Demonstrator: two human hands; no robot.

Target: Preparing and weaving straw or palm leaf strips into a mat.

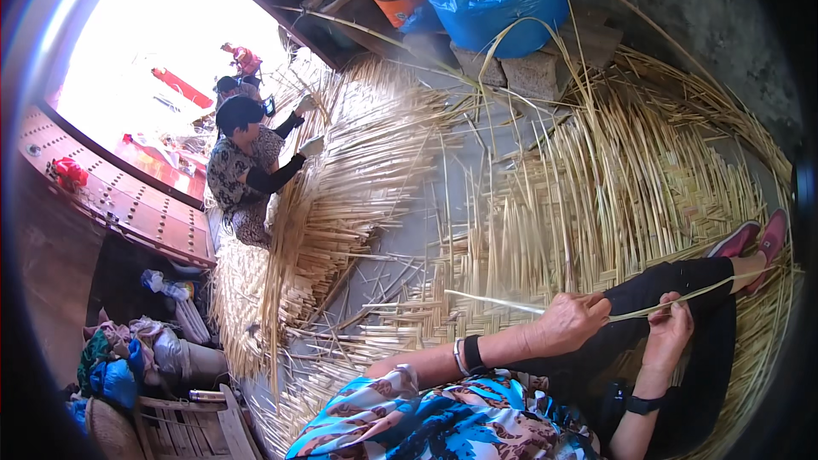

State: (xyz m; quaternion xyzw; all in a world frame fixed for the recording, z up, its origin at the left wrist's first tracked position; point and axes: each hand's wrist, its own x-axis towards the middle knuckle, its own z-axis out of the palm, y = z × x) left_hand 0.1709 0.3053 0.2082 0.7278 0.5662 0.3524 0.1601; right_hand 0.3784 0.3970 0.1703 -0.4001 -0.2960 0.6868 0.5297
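My left hand (569, 324) is closed around a long split reed strip (639, 314), whose pale tip sticks out past the fist. A short way along it, my right hand (671, 326) pinches the same strip between thumb and fingers. The strip's far end runs over my shin towards my shoes. Both hands are above my dark-trousered legs (639, 294). Beside them a partly woven reed mat (434, 313) lies on the floor, with a herringbone pattern. Many loose reeds (575, 191) rest across the mat.
Another person (249, 166) crouches at a second mat (351, 160) near the bright doorway, with others beyond. Blue plastic bags (498, 6) sit on concrete blocks (530, 76) by the wall. A wooden chair (185, 421) and bundled bags (115, 377) stand at lower left.
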